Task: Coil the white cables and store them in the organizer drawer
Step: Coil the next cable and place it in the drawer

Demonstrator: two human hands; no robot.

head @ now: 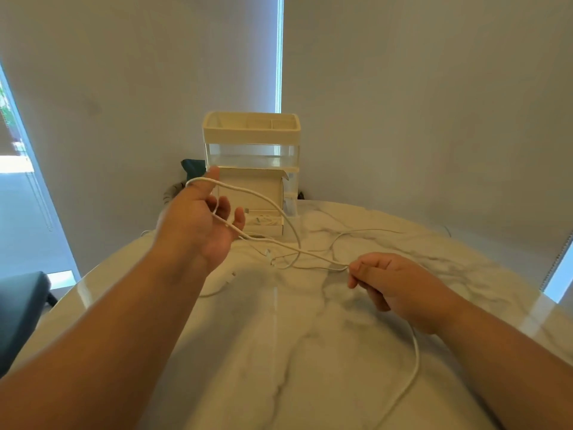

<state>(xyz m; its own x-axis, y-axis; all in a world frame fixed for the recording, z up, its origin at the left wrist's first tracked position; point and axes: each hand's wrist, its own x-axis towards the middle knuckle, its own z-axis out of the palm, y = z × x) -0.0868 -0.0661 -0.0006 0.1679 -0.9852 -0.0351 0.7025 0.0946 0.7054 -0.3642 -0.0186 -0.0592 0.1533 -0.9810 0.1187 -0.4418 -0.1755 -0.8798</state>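
one cable mid-coil, drawer open at the far edge

the left hand (201, 225) is raised palm-up above the surface (279, 352), fingers spread and relaxed. it grips nothing and serves as a spool: the cable (417, 355) loops over the thumb and runs across the fingers. the right hand (393, 283) pinches the same cable between thumb and forefinger, low over the middle of the surface. from there the cable trails back toward the near right edge.

the organizer (251, 131) stands at the far edge. its bottom drawer (266, 229) looks pulled out, with what may be a coiled cable already inside. a second cable (372, 231), thinner-looking, lies loose toward the far right of the surface. where the strands cross between the hands, i cannot tell which is which.

the cable looks light, limp and smooth, so loops will likely spring open or slide off unless the left hand closes on them. the right hand's hold is best kept a short way down the slack, feeding each turn. the plug ends look stiffer and are better tucked in last. the crossing strands may snag.
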